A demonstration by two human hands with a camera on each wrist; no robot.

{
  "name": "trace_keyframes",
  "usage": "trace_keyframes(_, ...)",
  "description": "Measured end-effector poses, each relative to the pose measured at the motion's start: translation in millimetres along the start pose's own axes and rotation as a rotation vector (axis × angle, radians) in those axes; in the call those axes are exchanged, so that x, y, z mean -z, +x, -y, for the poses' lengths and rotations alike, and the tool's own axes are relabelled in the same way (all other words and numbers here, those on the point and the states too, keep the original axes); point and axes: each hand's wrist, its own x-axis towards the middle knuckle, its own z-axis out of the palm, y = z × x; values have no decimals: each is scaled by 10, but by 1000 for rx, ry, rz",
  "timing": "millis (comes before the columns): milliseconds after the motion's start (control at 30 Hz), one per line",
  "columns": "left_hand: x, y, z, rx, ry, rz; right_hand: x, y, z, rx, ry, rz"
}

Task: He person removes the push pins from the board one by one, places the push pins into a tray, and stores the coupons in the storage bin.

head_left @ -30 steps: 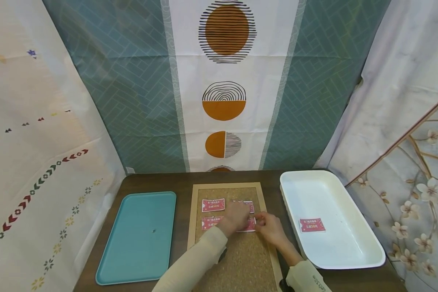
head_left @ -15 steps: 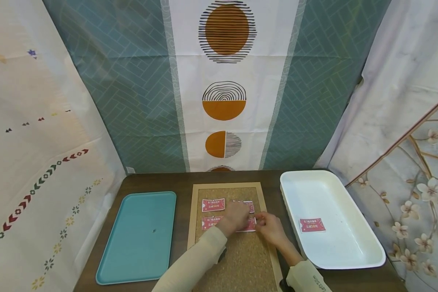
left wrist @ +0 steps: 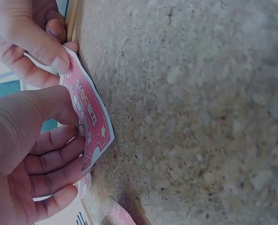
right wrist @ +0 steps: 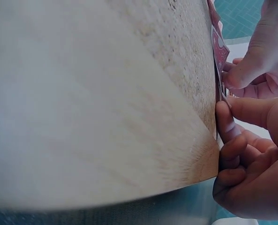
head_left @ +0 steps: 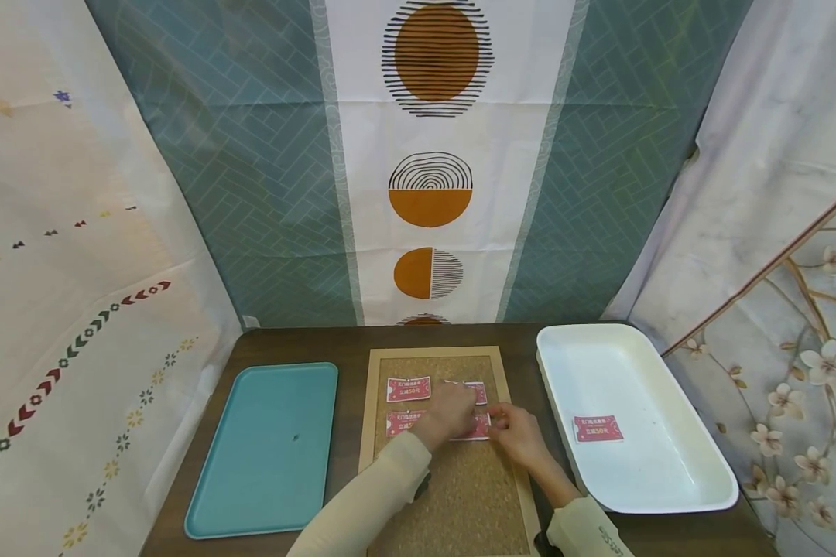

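Note:
Over the cork board [head_left: 453, 495], my left hand [head_left: 449, 414] presses at a pink coupon [left wrist: 89, 105], pinching what looks like a small pin [left wrist: 78, 125] between thumb and fingers. My right hand [head_left: 519, 437] pinches the coupon's right corner between thumb and forefinger, as the right wrist view also shows, with its other fingers curled at the board's wooden frame. The coupon bends slightly off the cork. Two more coupons sit at the left, an upper one [head_left: 409, 389] and a lower one [head_left: 402, 422]. Another coupon [head_left: 477, 392] is above, partly hidden by my left hand.
A teal tray [head_left: 258, 480] lies left of the board, with a small dark speck [head_left: 296, 438] on it. To the right stands a white basin [head_left: 697, 449] holding one pink coupon [head_left: 597, 428]. Patterned cloths [head_left: 265, 155] hang behind and at both sides.
The head view has shifted very slightly. Both hands keep the same place at the lower right coupon.

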Motion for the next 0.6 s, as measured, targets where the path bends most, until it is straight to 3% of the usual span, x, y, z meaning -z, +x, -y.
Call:
trace_keyframes(367, -43, -18, 33, -36, -9, -65, -18, -3, -8, -28, -11, 10)
trace_keyframes(600, -51, -54, 58, -56, -67, -57, -18, 4, -13, -20, -21, -4)
